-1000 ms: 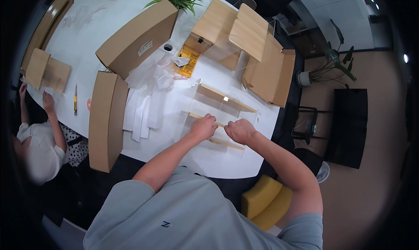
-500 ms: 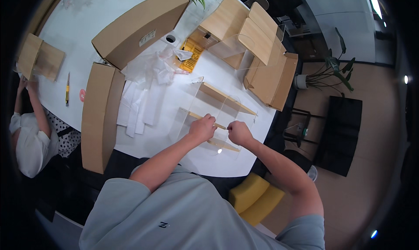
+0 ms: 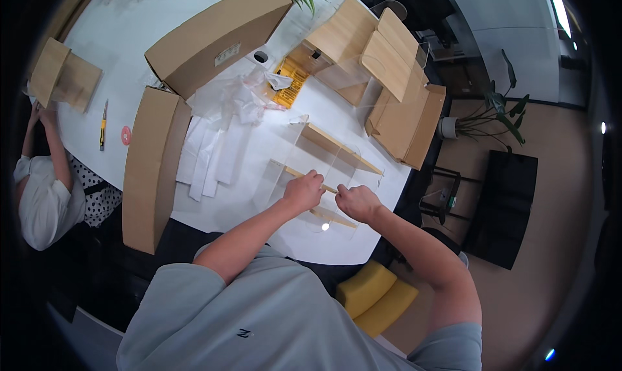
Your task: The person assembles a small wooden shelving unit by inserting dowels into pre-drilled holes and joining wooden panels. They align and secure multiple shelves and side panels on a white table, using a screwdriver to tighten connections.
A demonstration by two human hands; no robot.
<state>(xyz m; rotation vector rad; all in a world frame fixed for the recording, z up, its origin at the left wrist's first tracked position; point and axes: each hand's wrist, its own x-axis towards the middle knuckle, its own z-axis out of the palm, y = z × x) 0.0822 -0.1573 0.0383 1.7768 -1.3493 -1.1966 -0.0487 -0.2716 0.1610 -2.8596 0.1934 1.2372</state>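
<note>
A small shelf unit of clear plastic panels (image 3: 319, 140) and light wooden boards (image 3: 341, 149) stands on the white table in front of me. My left hand (image 3: 304, 193) is closed at the middle board, its fingertips by the board's edge. Just right of it, my right hand (image 3: 357, 202) is closed too, thumb and fingers pinched together over the unit's clear front. Whatever is between the fingertips of either hand is too small or hidden to make out. The lowest board (image 3: 334, 217) shows below my hands.
Cardboard boxes (image 3: 152, 170) stand on the left, beside crumpled plastic wrap (image 3: 236, 99) and white strips. Behind are a yellow tool case (image 3: 289, 82), a larger wood-and-clear unit (image 3: 343, 40) and an open carton (image 3: 408, 121). A seated person (image 3: 48, 196) works at far left.
My right hand has turned slightly at the wrist, its fingers still pinched near the middle board. My left hand stays by the board. The whole view has shifted a little.
</note>
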